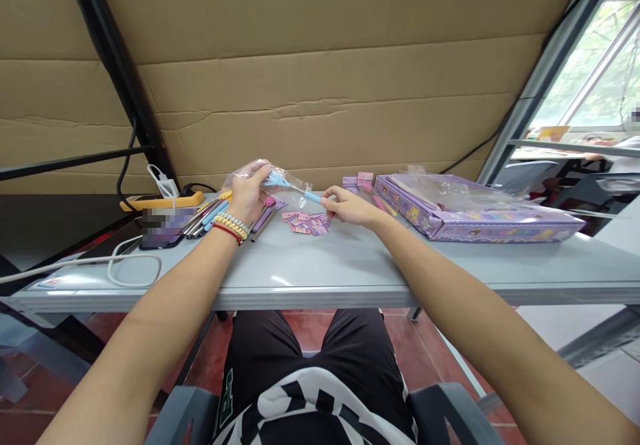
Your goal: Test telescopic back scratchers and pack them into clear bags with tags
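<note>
My left hand (246,195) is closed on a clear plastic bag (295,184) above the table. A light blue pen (312,196) with a shaped blue top and a silvery middle slants through or against the bag; how far it sits inside I cannot tell. My right hand (347,206) pinches the pen's lower blue end. Beneath and beside my left hand lie purple pens with pink and purple tops (263,217), and further left a bundle of blue and silver pens (209,215). Small pink and purple cards (307,223) are spread between my hands.
A purple patterned box (500,226) with clear plastic on it stands at the right. More small cards (358,180) lie near it. On the left are a phone (163,240), a yellow power strip (187,201) and a white cable (114,258). Cardboard (320,92) backs the table.
</note>
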{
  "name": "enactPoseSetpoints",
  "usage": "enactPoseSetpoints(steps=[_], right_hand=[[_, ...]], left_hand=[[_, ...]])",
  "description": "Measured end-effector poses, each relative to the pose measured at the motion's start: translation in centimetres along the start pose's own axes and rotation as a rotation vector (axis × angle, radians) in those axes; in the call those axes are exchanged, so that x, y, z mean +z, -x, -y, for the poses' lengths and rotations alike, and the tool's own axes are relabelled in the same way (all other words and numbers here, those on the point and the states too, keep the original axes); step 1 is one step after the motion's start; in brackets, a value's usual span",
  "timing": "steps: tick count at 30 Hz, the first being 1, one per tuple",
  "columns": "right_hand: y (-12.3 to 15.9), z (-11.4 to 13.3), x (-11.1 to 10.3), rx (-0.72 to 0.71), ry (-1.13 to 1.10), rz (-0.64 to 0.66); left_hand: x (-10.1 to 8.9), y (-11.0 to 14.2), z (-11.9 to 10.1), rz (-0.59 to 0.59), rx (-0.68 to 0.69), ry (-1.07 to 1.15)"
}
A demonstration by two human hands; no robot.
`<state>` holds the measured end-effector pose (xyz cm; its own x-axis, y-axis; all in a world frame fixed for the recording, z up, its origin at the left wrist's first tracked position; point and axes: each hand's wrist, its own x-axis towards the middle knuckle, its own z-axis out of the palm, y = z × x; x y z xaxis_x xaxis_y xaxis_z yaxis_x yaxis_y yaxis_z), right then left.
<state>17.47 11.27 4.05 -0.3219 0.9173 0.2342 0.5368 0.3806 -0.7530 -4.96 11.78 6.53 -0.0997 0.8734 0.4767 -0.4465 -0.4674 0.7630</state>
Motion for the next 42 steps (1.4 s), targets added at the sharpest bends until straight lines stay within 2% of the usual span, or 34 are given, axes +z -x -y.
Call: enactPoseSetpoints(steps=[4,14,21,27,30,33,36,39,42], right_hand=[[0.0,0.1,0.7,-0.035,-0.061,0.032],[0.1,0.8,2.5,-0.100,-0.136,0.072],[0.2,1.4,3.0,-0.105,-0.219,0.042],[0.5,2.0,3.0,-0.204,-0.283,0.025],[0.3,1.9,3.0,-0.172,-0.306,0.008],[0.0,1.6,3.0,-0.104,-0.357,-0.028],[-0.1,1.6,2.7,-0.074,-0.428,-0.026],[0.4,2.1,1.9,-0.071,-0.555,0.040],[0.9,2.2,0.9,-0.106,-0.666,0.150]], left_hand=[[0.1,0.2,-0.1,0.063,-0.031,-0.017],[0.7,0.6,0.1,0.062,-0.065,-0.015],[1.1,1.3,0.5,0.179,-0.139,-0.014],[1.3,1.9,1.3,0.304,-0.234,-0.088],[1.1,1.8,1.7,0.337,-0.260,-0.163],[0.8,1.4,1.8,0.292,-0.262,-0.174],[0.6,1.1,1.5,0.177,-0.250,-0.120],[0.3,0.7,1.1,0.084,-0.249,-0.079],[0.1,0.3,0.7,0.043,-0.264,-0.047]])
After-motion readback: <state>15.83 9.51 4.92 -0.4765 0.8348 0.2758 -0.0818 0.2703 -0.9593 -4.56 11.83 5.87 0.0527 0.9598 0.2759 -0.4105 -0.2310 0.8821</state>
